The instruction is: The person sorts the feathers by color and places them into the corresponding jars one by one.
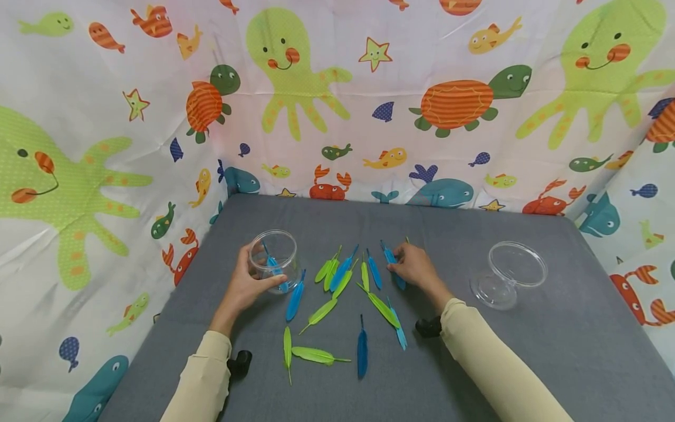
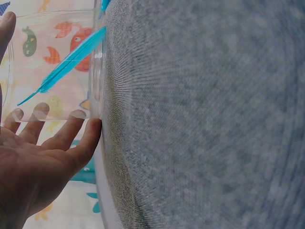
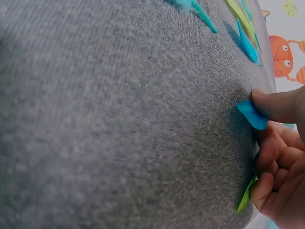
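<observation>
The right hand (image 1: 415,266) hides part of 1 green feather (image 3: 246,195), and the head view crops the left sleeve (image 1: 203,375).

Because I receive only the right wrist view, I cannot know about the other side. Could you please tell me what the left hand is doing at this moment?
Observer: The left hand holds a clear container.
Operator: Thank you. Is there something inside this container, or can you not tell?
Observer: Yes, a blue feather shows through its wall in the left wrist view.
Operator: I understand. And on the far right side, is there also some object?
Observer: Yes, the head view shows another clear container to the right of the right hand, apart from it.
</observation>
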